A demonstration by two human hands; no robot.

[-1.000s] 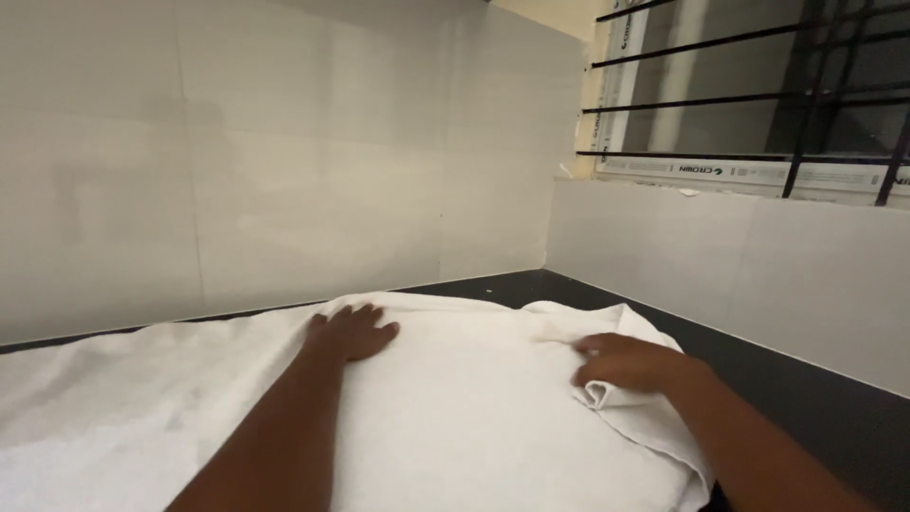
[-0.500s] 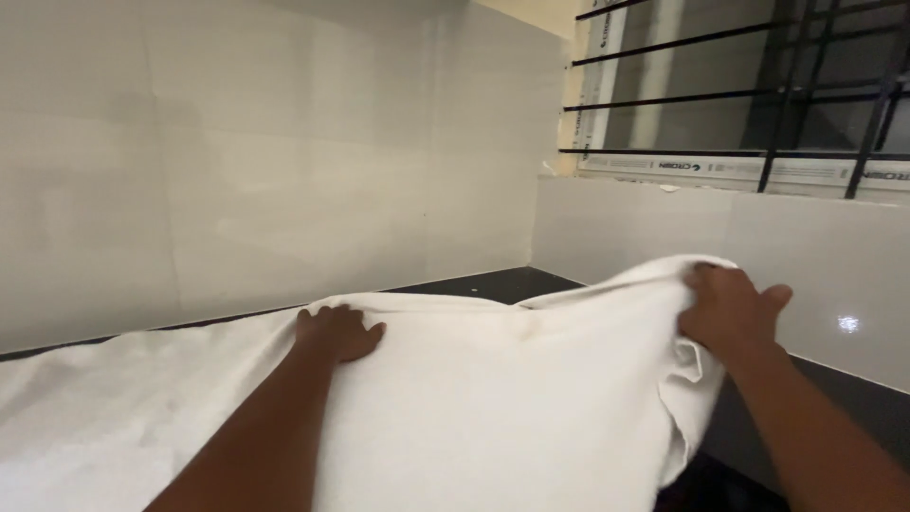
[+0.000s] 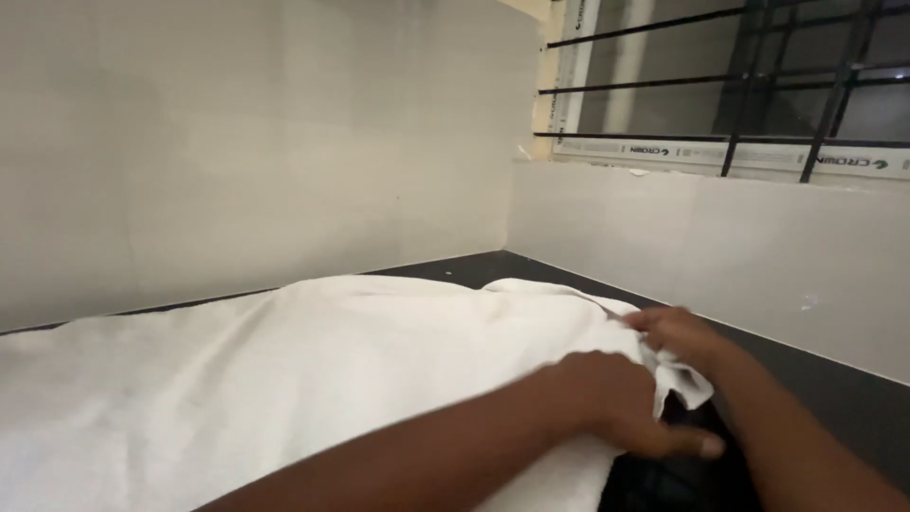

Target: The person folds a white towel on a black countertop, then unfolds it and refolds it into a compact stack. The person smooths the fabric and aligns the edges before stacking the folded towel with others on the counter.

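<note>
A white towel (image 3: 284,379) lies spread over the dark worktop (image 3: 834,398), filling the lower left and middle of the frame and running up close to the pale tiled wall (image 3: 237,142) behind it. Its right end reaches the lower right of centre, where the cloth bunches into a small folded corner.

The left hand (image 3: 616,403) comes in from the bottom middle, its forearm lying across the towel. It rests on the cloth near that right end, fingers curled over the edge and thumb stretched out to the right over the dark surface; whether it truly pinches the fabric cannot be told.

Just to its right, the right hand (image 3: 678,332) is closed on the bunched corner of the towel, fingers folded around it.

In the upper right of the frame stands a window with black bars (image 3: 758,85), above a low tiled wall.
</note>
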